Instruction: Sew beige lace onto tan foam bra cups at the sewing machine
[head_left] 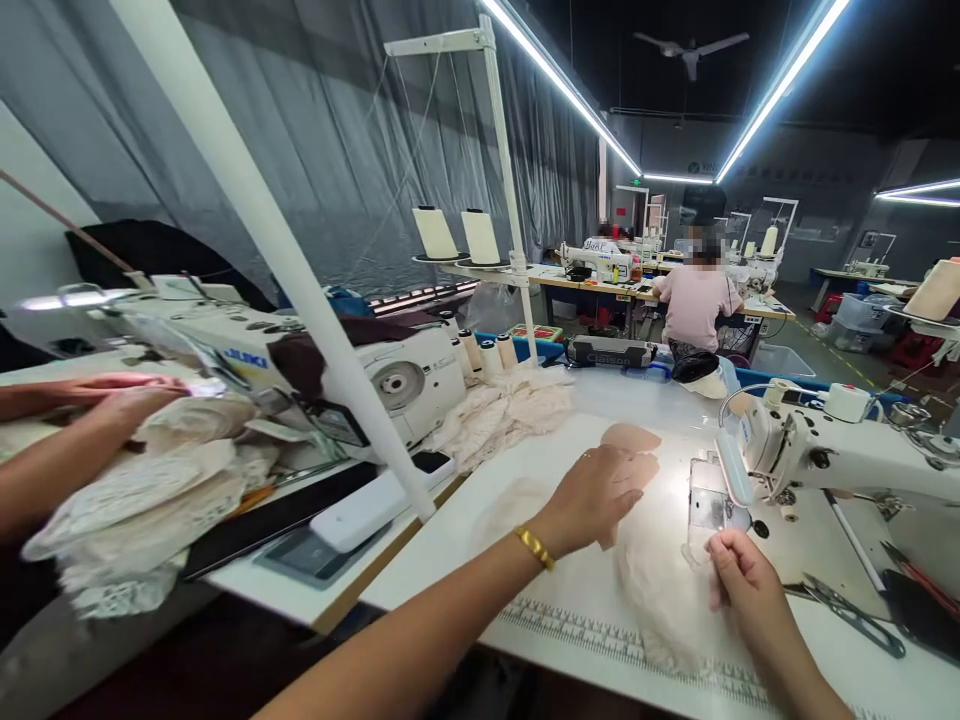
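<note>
My left hand (592,500), with a gold bracelet at the wrist, is over the beige fabric pieces (630,438) on the white sewing table. Its fingers are closed on one of them, though the fingertips are partly hidden. My right hand (742,572) makes a pinch just in front of the needle plate of the sewing machine (825,450). Something thin and see-through shows at its fingertips, too faint to name. A cream sheer fabric (652,600) lies on the table between my hands, hanging toward the front edge. The machine's lamp lights this area.
Thread snips (855,612) lie right of my right hand. A printed ruler (570,622) runs along the front edge. On the left, a co-worker's hands (127,392) handle lace fabric (157,500) at another machine. A white pole (285,250) and thread cones (480,238) rise beyond.
</note>
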